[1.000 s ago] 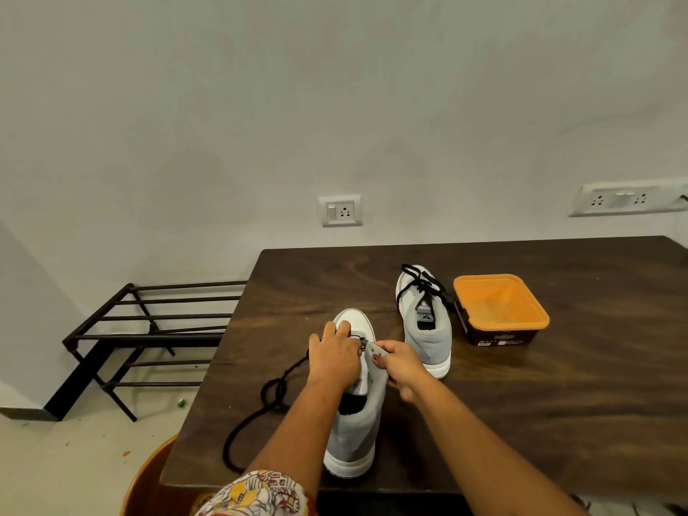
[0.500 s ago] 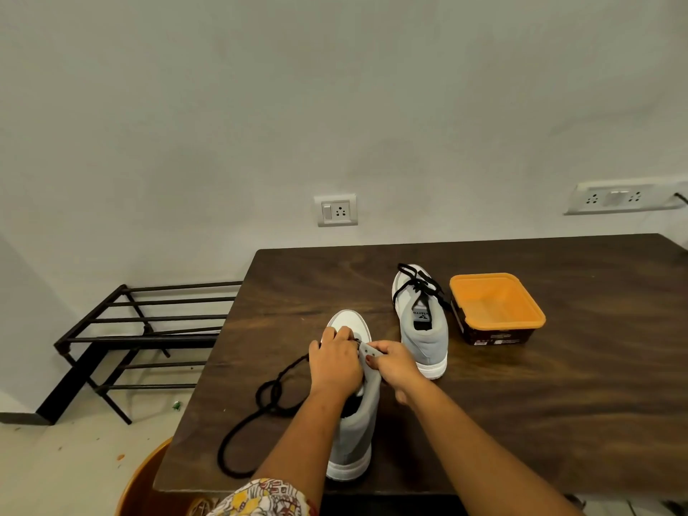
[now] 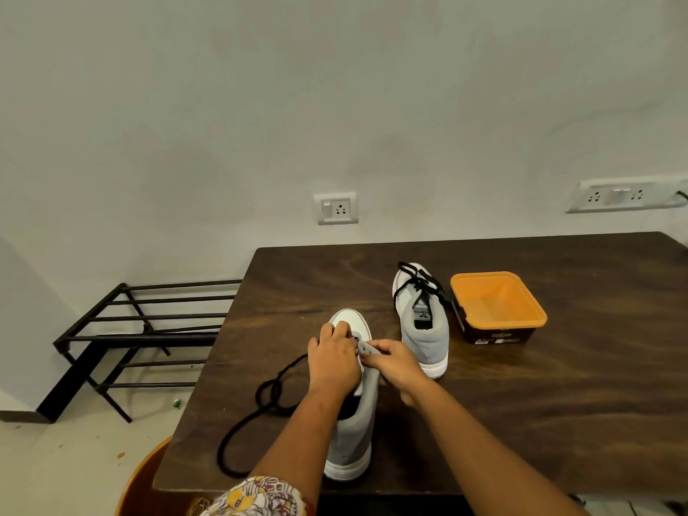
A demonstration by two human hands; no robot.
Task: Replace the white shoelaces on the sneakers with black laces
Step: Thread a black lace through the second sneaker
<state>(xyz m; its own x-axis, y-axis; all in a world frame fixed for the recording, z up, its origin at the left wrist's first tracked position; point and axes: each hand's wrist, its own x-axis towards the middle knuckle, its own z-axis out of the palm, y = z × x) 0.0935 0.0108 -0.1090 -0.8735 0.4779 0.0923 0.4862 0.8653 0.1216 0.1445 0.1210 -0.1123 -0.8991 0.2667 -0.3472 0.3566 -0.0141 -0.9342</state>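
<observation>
Now our left hand (image 3: 334, 361) and right hand (image 3: 395, 363) both pinch the shoe (image 3: 354, 437) on the dark table (image 3: 558, 404). Its black lace (image 3: 268, 395) trails left of them; second shoe (image 3: 424, 329) and tub (image 3: 498, 307) lie beyond, rack (image 3: 149, 329) against the wall (image 3: 335, 106).

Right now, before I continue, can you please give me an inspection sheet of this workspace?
Surface: dark wooden table.
Job's things: near sneaker unlaced; far sneaker already carries a black lace; loose black lace knotted, trailing left of the near sneaker.
Clutter: orange container beside the far sneaker.
Grips: left hand holds the loose black lace at the front eyelets; right hand pinches the near sneaker's eyelet flap.
Cables: dark cable at the right socket plate.
Surroundings: wall socket; black metal rack on the floor.
</observation>
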